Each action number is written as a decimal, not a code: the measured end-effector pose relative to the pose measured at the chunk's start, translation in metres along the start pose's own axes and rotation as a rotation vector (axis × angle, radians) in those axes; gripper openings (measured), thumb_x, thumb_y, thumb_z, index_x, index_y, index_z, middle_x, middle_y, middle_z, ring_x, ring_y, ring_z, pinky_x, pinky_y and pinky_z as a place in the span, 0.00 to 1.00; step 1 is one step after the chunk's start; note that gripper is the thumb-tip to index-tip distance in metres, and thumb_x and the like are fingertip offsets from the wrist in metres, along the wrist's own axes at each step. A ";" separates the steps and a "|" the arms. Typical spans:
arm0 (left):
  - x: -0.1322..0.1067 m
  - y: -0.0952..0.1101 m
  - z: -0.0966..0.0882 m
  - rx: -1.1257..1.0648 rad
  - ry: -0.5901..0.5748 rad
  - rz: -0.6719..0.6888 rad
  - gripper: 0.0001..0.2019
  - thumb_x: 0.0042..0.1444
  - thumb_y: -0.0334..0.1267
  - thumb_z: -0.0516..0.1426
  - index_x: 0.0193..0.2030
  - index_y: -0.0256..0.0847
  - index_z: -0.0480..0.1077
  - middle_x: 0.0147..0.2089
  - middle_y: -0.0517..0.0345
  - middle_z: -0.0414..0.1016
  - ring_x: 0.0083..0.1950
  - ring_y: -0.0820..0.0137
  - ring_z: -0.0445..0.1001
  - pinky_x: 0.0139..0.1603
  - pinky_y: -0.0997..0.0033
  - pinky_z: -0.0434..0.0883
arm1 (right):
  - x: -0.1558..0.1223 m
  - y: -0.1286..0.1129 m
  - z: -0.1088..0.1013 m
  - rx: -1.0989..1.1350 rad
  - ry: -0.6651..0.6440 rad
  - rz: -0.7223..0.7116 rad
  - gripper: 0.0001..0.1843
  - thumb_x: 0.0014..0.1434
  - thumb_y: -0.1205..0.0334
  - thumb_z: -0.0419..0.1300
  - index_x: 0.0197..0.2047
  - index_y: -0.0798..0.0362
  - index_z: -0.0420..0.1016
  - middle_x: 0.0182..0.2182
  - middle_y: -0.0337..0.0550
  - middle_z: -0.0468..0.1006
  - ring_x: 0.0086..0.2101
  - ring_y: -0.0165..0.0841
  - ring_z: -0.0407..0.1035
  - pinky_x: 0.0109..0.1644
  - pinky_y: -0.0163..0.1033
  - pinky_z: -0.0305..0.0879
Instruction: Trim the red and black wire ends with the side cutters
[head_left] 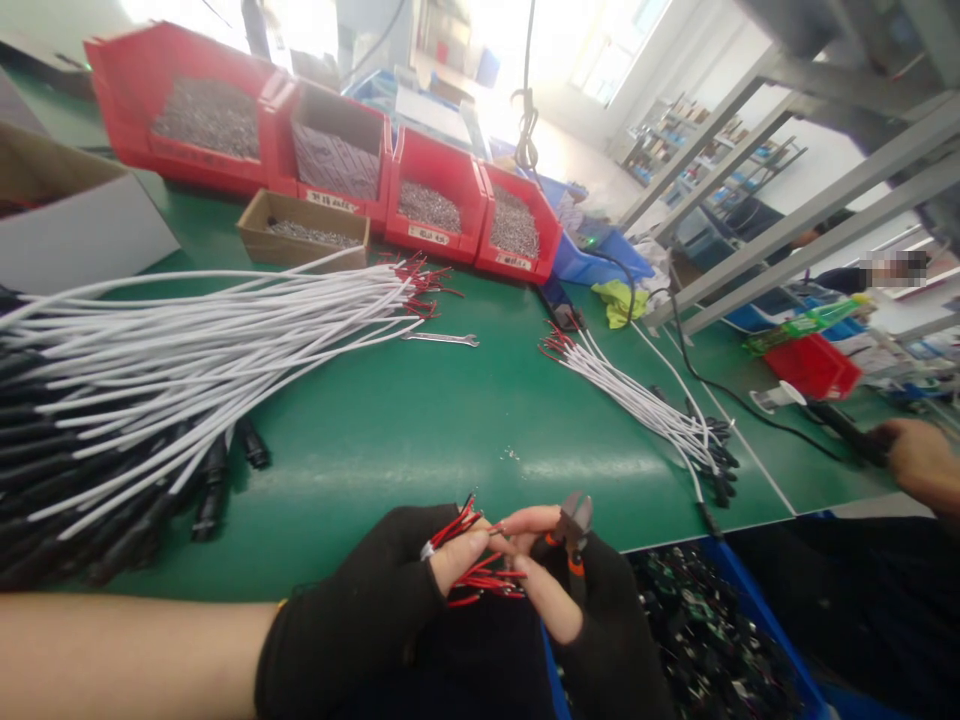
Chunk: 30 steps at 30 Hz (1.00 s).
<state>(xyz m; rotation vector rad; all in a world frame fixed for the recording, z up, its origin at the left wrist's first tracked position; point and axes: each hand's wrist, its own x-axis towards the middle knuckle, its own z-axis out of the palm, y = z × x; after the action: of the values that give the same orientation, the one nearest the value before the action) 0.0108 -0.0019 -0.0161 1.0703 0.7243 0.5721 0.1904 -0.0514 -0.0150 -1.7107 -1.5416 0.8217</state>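
Green bench [480, 420], white-cable pile [225, 345] at L.
L hand [390, 570] & R hand [600, 590] close tog. nr front edge: R grips cutters [576, 517], L clutches red wires [487, 577]. Wires prob. light, bendy, fine strands fragile; best pinched singly nr tips.

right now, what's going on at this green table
Someone's left hand, in a black glove, has red and black wires in its grip. The gloved right hand holds pliers while its fingertips are at the wires too. White cables lie on the green table: a large pile on the left and a smaller bunch on the right. A wrench lies near the large pile. Red bins stand behind, and another person's hand shows at the right edge.
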 end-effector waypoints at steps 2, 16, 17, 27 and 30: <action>-0.001 -0.001 -0.001 -0.021 -0.014 -0.002 0.18 0.61 0.48 0.54 0.33 0.33 0.72 0.33 0.54 0.74 0.35 0.66 0.70 0.37 0.72 0.67 | 0.001 -0.004 0.000 0.015 0.008 -0.003 0.11 0.61 0.54 0.54 0.42 0.35 0.78 0.30 0.40 0.81 0.31 0.40 0.78 0.37 0.42 0.76; -0.005 0.006 0.001 0.130 0.020 0.006 0.21 0.62 0.53 0.50 0.28 0.36 0.66 0.25 0.61 0.63 0.29 0.71 0.61 0.30 0.75 0.63 | -0.010 -0.009 0.002 -0.065 -0.042 -0.093 0.12 0.61 0.56 0.58 0.33 0.53 0.77 0.29 0.46 0.78 0.31 0.35 0.73 0.36 0.36 0.72; -0.005 0.005 0.001 0.133 0.045 0.014 0.21 0.62 0.53 0.49 0.28 0.36 0.65 0.26 0.61 0.63 0.28 0.72 0.61 0.29 0.76 0.63 | -0.010 -0.008 0.002 -0.057 -0.081 -0.106 0.12 0.61 0.55 0.58 0.32 0.53 0.77 0.27 0.46 0.77 0.29 0.34 0.72 0.34 0.36 0.72; -0.002 -0.004 -0.003 0.160 0.033 0.051 0.09 0.50 0.34 0.50 0.37 0.36 0.67 0.28 0.61 0.67 0.30 0.70 0.66 0.30 0.73 0.65 | -0.001 -0.042 -0.005 0.020 0.149 -0.060 0.06 0.60 0.65 0.59 0.31 0.53 0.75 0.28 0.40 0.76 0.29 0.30 0.71 0.31 0.32 0.67; -0.002 -0.004 -0.003 0.108 -0.002 0.065 0.09 0.51 0.36 0.52 0.38 0.35 0.67 0.35 0.55 0.71 0.37 0.64 0.70 0.36 0.70 0.67 | 0.002 -0.044 0.001 0.009 0.077 -0.138 0.03 0.59 0.65 0.60 0.34 0.52 0.76 0.29 0.39 0.76 0.31 0.31 0.72 0.36 0.34 0.69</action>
<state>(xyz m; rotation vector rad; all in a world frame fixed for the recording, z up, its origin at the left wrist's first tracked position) 0.0078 -0.0036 -0.0201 1.1979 0.7267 0.5931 0.1652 -0.0461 0.0210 -1.5917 -1.5816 0.6841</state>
